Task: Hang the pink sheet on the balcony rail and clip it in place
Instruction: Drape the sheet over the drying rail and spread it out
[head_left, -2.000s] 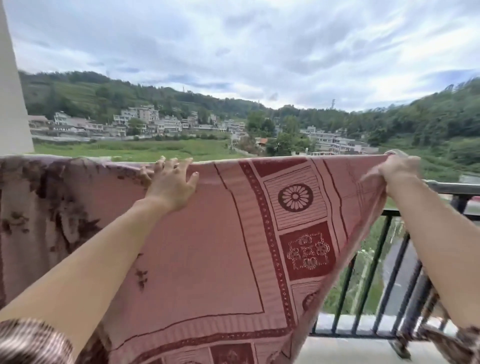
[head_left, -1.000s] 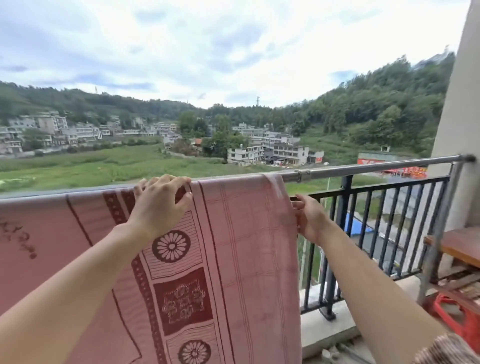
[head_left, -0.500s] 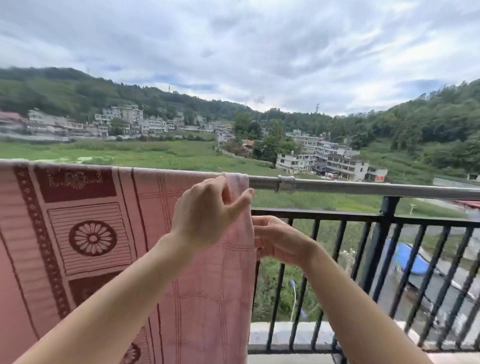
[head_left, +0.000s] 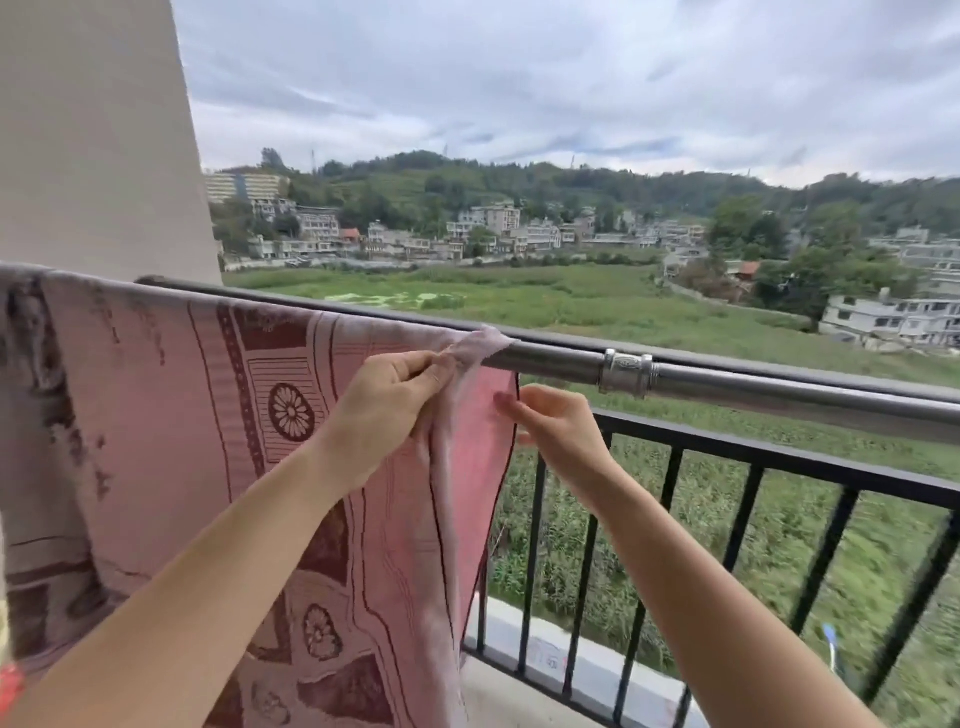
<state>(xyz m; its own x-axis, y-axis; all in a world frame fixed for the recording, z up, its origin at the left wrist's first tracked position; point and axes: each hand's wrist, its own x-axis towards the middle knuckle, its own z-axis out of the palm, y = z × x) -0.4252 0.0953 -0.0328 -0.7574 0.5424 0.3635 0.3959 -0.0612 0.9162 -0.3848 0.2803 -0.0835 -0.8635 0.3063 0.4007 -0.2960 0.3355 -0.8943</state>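
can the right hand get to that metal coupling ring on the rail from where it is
Probably yes: the right hand hangs just below the silver metal rail, the ribbed metal coupling ring is bare, and nothing lies between them.

overcast daylight, bright | soft shadows | edges warped | slight blur

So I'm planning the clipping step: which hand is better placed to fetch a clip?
Probably the right hand: it is open beside the pink sheet's edge, while the left hand pinches the sheet.
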